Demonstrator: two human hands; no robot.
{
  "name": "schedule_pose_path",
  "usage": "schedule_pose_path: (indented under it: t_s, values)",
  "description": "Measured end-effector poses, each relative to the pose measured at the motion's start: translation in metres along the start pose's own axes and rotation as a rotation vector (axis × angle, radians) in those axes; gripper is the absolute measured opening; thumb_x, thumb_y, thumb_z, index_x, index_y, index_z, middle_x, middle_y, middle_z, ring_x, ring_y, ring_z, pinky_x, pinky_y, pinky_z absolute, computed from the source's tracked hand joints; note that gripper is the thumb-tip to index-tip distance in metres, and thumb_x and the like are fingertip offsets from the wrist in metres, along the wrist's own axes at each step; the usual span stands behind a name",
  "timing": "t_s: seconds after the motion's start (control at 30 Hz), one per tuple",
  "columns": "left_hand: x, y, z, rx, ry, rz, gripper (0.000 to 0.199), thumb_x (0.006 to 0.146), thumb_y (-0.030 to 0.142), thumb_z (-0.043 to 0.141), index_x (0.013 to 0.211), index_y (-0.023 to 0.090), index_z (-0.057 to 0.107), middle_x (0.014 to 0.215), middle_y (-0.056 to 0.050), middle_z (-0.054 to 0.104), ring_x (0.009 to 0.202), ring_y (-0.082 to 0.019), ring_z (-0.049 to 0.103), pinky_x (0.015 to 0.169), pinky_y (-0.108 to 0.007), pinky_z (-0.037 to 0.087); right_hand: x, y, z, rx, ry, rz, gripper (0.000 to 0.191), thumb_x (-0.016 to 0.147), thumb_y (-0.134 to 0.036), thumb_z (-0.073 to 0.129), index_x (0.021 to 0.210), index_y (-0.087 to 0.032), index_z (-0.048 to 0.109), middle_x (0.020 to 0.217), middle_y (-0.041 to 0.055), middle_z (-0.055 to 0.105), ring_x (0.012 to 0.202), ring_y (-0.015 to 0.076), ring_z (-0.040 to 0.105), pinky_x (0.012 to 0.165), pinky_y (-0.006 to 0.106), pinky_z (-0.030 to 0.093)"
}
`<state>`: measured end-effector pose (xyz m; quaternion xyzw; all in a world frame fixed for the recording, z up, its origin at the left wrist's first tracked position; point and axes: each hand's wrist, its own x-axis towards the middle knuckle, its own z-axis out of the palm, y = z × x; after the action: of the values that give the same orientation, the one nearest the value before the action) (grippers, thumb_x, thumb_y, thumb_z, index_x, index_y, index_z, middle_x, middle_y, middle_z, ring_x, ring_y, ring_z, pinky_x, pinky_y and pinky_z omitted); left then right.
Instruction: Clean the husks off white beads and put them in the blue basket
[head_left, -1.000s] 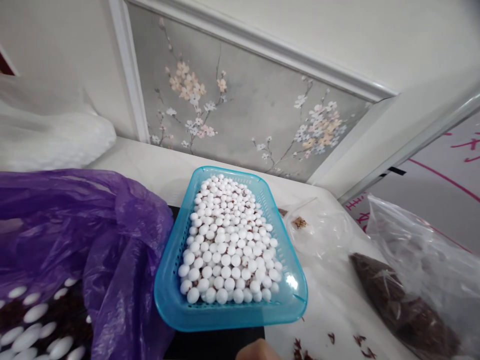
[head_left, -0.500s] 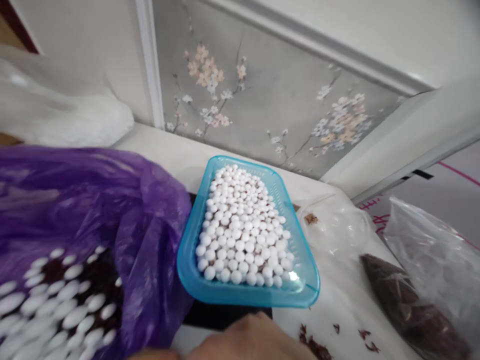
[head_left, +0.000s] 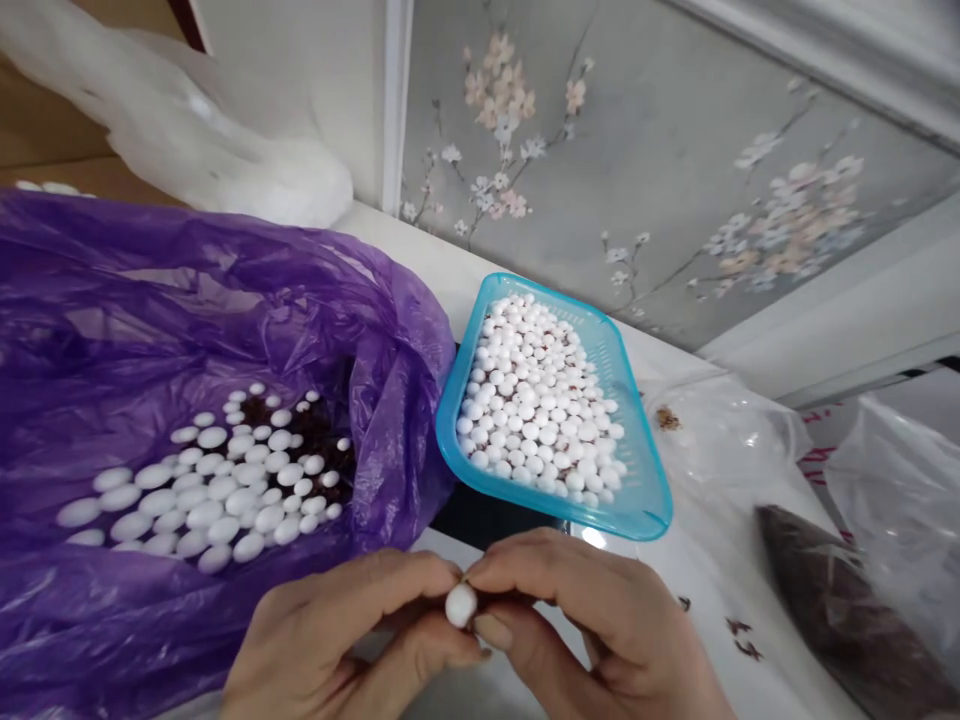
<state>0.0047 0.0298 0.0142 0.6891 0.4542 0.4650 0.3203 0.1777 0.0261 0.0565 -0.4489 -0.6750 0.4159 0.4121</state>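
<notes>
At the lower middle, a small white ball [head_left: 460,605] is held between the fingertips of both hands. My left hand [head_left: 341,625] is closed, its thumb and forefinger pinching from the left. My right hand [head_left: 600,610] meets it from the other side with thumb and forefinger pressed close to the ball. Just beyond the hands stands a blue plastic basket [head_left: 657,505], full of white balls [head_left: 529,400] with reddish-brown bits among them. To the left, an open purple plastic bag [head_left: 217,290] holds more white balls [head_left: 217,490] and dark brown shreds [head_left: 330,425].
A clear plastic bag with dark brown material [head_left: 825,610] lies at the right. Clear crumpled plastic [head_left: 720,430] sits beside the basket. Brown scraps [head_left: 742,640] dot the white tabletop. A whitish bag [head_left: 262,180] stands behind, near the flower-patterned panel [head_left: 600,120].
Both hands have come up into view, with a white ball between their fingertips; before, only part of a hand showed at the bottom edge. The view has shifted left and downward.
</notes>
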Motion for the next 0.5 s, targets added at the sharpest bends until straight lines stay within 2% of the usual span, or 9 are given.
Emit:
schedule_pose_path:
  t_s: [0.17, 0.27, 0.37, 0.43, 0.5]
  values:
    - [-0.009, -0.008, 0.000, 0.039, -0.020, 0.195, 0.011, 0.083, 0.025, 0.067, 0.093, 0.027, 0.065, 0.071, 0.012, 0.074, 0.059, -0.006, 0.070, 0.065, -0.005, 0.053, -0.009, 0.005, 0.007, 0.042, 0.081, 0.026, 0.028, 0.079, -0.004, 0.064, 0.094, -0.025, 0.074, 0.080, -0.0033, 0.074, 0.068, 0.0074, 0.067, 0.065, 0.012, 0.052]
    - [-0.015, -0.011, -0.004, 0.156, 0.001, 0.296, 0.010, 0.089, 0.027, 0.059, 0.097, 0.025, 0.064, 0.080, 0.009, 0.076, 0.068, -0.006, 0.072, 0.072, -0.005, 0.053, -0.012, 0.008, 0.006, 0.078, 0.098, 0.077, 0.026, 0.076, -0.004, 0.066, 0.087, -0.025, 0.076, 0.077, -0.0044, 0.075, 0.065, 0.0076, 0.067, 0.061, 0.012, 0.052]
    - [-0.021, -0.018, -0.007, 0.290, -0.089, 0.413, 0.018, 0.089, 0.026, 0.057, 0.105, 0.021, 0.065, 0.090, 0.006, 0.078, 0.077, -0.008, 0.073, 0.080, -0.007, 0.053, -0.015, 0.009, 0.004, 0.112, 0.100, 0.190, 0.022, 0.073, -0.007, 0.068, 0.081, -0.025, 0.076, 0.075, -0.0040, 0.075, 0.064, 0.0096, 0.068, 0.059, 0.014, 0.053]
    - [-0.021, -0.020, -0.007, 0.322, -0.141, 0.453, 0.021, 0.089, 0.027, 0.057, 0.108, 0.019, 0.065, 0.092, 0.004, 0.078, 0.079, -0.009, 0.073, 0.082, -0.008, 0.053, -0.016, 0.009, 0.004, 0.132, 0.098, 0.265, 0.018, 0.073, -0.009, 0.069, 0.078, -0.025, 0.076, 0.074, -0.0032, 0.075, 0.064, 0.0107, 0.068, 0.059, 0.016, 0.053]
    - [-0.018, -0.018, -0.006, 0.308, -0.106, 0.430, 0.018, 0.091, 0.029, 0.056, 0.103, 0.020, 0.065, 0.088, 0.004, 0.078, 0.074, -0.007, 0.073, 0.079, -0.006, 0.053, -0.016, 0.008, 0.004, 0.150, 0.104, 0.313, 0.014, 0.073, -0.012, 0.070, 0.075, -0.024, 0.075, 0.073, -0.0027, 0.075, 0.063, 0.0106, 0.068, 0.058, 0.016, 0.052]
